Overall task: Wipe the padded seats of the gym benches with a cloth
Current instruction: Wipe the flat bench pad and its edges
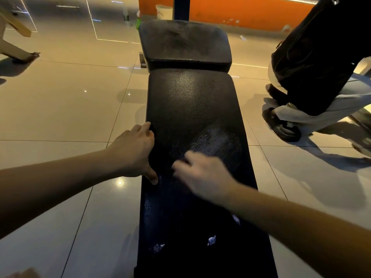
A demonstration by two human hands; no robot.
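Note:
A black padded gym bench runs away from me: a long pad [192, 101] and, beyond it, a shorter dusty-looking pad [184, 43]. My left hand [134, 151] grips the long pad's left edge, thumb on top and fingers bent over the rim. On the pad's middle lies my right hand [202, 175], blurred by motion with its fingers spread. Something dark shows under its fingertips, but I cannot make out a cloth. A shiny streak [218, 141] lies just beyond that hand. Small white flecks [211, 240] mark the near end of the pad.
A person in light trousers and dark shoes [285, 127] stands close on the right, carrying a black bag [313, 57]. Another person's leg [16, 51] is at far left. An orange wall [241, 11], a white bucket [163, 11] and glossy floor tiles surround the bench.

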